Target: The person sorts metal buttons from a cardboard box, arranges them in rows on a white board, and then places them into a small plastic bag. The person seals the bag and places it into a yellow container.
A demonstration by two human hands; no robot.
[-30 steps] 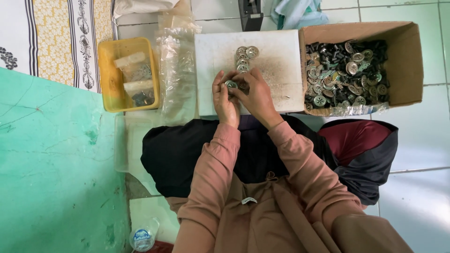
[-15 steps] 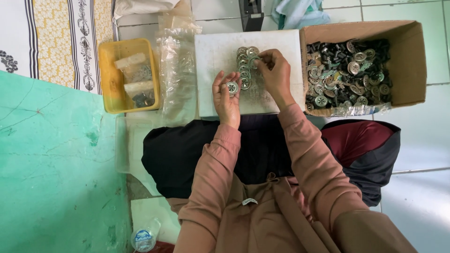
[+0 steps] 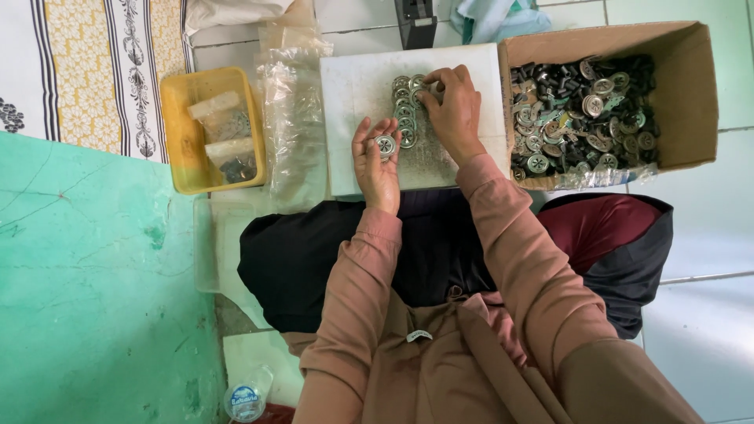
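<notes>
I hold a round metal disc (image 3: 385,146) in my left hand (image 3: 377,161), pinched between my fingertips and thumb, palm turned up, just above the near part of the white board (image 3: 353,118). My right hand (image 3: 454,110) is a little farther out and to the right, its fingers curled down onto the row of discs (image 3: 406,110) lying on the board; the fingertips touch the far end of that row, though I cannot tell whether they grip one. The row runs from my right fingertips back toward my left hand, its near end just beside the disc I hold.

The board has bare room on its left half and along its near edge, where my lap in dark cloth begins. Its right edge meets the cardboard box (image 3: 691,94), open and heaped with metal discs and dark parts (image 3: 585,114). To the left of the board lie clear plastic bags (image 3: 294,110), and beyond them a yellow tray (image 3: 184,149) holding small bagged parts. A dark tool (image 3: 415,20) stands past the far edge of the board. Left of my knee spreads a green mat (image 3: 86,283).
</notes>
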